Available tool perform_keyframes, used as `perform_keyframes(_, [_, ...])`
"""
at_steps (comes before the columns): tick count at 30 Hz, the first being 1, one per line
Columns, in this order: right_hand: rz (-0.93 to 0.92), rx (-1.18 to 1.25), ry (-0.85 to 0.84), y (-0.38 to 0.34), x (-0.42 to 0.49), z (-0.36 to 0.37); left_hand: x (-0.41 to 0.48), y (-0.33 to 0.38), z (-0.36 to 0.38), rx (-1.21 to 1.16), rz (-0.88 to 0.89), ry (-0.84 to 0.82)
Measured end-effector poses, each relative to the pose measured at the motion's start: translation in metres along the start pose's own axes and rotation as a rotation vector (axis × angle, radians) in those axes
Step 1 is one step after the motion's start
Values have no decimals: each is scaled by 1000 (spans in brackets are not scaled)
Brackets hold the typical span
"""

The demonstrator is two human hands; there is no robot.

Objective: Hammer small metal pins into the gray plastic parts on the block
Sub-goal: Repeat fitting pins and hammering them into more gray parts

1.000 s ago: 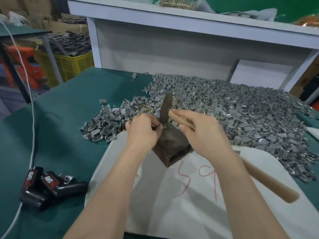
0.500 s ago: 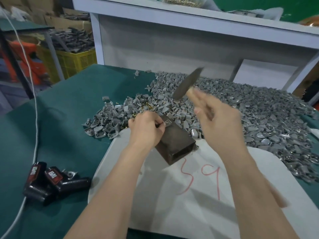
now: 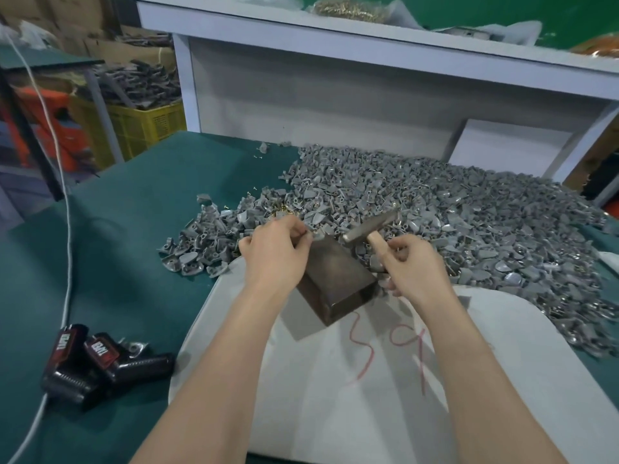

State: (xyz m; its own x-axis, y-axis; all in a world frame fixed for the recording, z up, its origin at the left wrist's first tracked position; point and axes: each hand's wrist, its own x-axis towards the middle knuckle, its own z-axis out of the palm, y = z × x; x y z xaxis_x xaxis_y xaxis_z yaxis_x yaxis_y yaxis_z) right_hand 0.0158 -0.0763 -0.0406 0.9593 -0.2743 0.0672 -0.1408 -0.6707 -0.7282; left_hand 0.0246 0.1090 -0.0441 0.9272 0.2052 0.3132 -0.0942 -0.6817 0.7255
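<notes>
A dark metal block (image 3: 338,279) stands on a white board (image 3: 385,380) in front of me. My left hand (image 3: 276,256) pinches a small gray plastic part (image 3: 318,233) at the block's far top edge. My right hand (image 3: 410,267) grips the wooden handle of a hammer (image 3: 370,226) just right of the block; its metal head lies low, pointing toward the part. A big heap of gray plastic parts (image 3: 435,209) covers the green table behind. A few brass pins (image 3: 283,209) glint in the heap near my left hand. Any pin in the held part is hidden.
Black tools with red labels (image 3: 97,360) lie at the left on the green table (image 3: 134,256), beside a white cable (image 3: 68,229). A white shelf (image 3: 335,38) rises behind the heap. A yellow crate (image 3: 147,125) stands off the table's left.
The hammer, raised high half a second ago, has come down to the block's far edge. My left hand has stayed on the part at the block.
</notes>
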Motion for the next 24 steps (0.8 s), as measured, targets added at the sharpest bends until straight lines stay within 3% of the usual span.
perform_keyframes(3, [-87, -296, 96, -2, 0, -3, -1, 2, -2, -48, -4, -23])
perform_keyframes(6, [-228, -224, 181, -14, -4, -5, -2, 4, -2, -119, 37, -75])
perform_keyframes(10, [-389, -38, -154, -43, -6, 10, -5, 10, 0, -177, 142, -138])
perform_keyframes(12, [-397, -20, -156, -53, 3, 17, -4, 9, -1, -202, 130, -92])
perform_keyframes(16, [-168, 239, 216, -67, 48, 5, 5, 1, -13, -420, -120, 215])
perform_keyframes(19, [58, 23, 202, -75, 70, 4, 12, -8, -23, -760, -396, 399])
perform_keyframes(21, [-91, -140, 115, -81, 68, 21, 15, -12, -24, -927, -543, 443])
perform_keyframes(24, [-357, -169, -143, -95, 56, 52, 15, -13, -24, -1018, -619, 480])
